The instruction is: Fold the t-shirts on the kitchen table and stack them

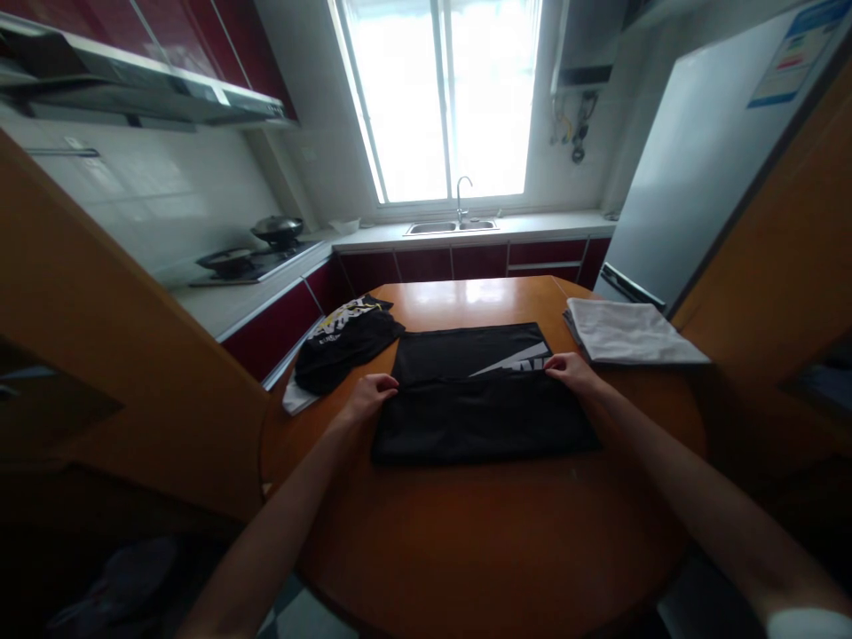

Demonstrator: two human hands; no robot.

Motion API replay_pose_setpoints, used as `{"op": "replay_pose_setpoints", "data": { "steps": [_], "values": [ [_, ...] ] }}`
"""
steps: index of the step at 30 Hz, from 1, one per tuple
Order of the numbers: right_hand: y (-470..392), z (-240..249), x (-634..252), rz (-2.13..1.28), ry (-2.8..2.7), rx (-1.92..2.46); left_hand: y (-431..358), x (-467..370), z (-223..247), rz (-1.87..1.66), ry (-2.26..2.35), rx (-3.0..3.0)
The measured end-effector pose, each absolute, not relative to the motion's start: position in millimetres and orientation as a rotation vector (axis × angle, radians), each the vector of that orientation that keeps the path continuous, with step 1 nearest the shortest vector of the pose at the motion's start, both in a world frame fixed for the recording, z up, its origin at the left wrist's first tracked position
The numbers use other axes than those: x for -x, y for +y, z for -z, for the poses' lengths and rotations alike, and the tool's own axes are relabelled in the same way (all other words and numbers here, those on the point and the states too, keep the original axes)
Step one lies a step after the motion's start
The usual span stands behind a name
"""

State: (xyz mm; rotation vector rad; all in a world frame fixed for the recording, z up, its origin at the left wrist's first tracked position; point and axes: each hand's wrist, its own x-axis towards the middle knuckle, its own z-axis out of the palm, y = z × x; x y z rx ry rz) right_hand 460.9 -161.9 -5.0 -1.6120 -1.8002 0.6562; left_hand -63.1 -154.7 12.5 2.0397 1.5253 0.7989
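Note:
A black garment (483,417) with a white and grey print lies partly folded on the wooden table (493,532). Its near part is doubled over, and the folded edge runs across the middle. At the left end of that edge, my left hand (373,394) pinches the cloth between thumb and fingers. The right end is pinched by my right hand (571,369), just beside the print.
Crumpled black and white clothes (350,342) lie at the table's back left. Folded white cloths (632,330) are stacked at the back right. Beyond are a counter with a sink (453,227), a stove (256,264) and a fridge (698,169).

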Motion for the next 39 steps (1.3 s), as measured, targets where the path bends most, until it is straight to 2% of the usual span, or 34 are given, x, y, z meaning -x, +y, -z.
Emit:
{"op": "replay_pose_setpoints", "data": {
  "steps": [6, 10, 16, 21, 27, 34, 39],
  "values": [
    [-201.4, -8.2, -425.1, -0.215, -1.816, 1.758, -179.9, 39.0, -18.3, -0.851, 1.548, -2.348],
    [-238.3, 1.3, -390.5, 0.000, -2.032, 1.725, -215.2, 13.9, -13.3, -0.618, 1.491, -2.580],
    [-257.0, 33.2, -387.1, -0.051, -2.071, 1.881, -246.1, 14.2, 12.7, -0.403, 1.650, -2.518],
    [-258.3, 25.9, -392.1, -0.092, -2.018, 1.879, -251.2, 17.7, 6.2, -0.398, 1.646, -2.453],
    [-295.2, 8.3, -428.0, -0.013, -2.134, 1.510, -285.5, 50.8, -27.3, -0.583, 1.316, -2.597],
    [-332.3, -3.7, -465.0, -0.006, -2.391, 1.306, -305.0, 78.8, -36.7, -0.355, 1.131, -2.702],
    [-338.4, -10.0, -468.2, 0.030, -2.478, 1.249, -305.5, 75.0, -37.4, -0.329, 1.146, -2.745]
  ]
}}
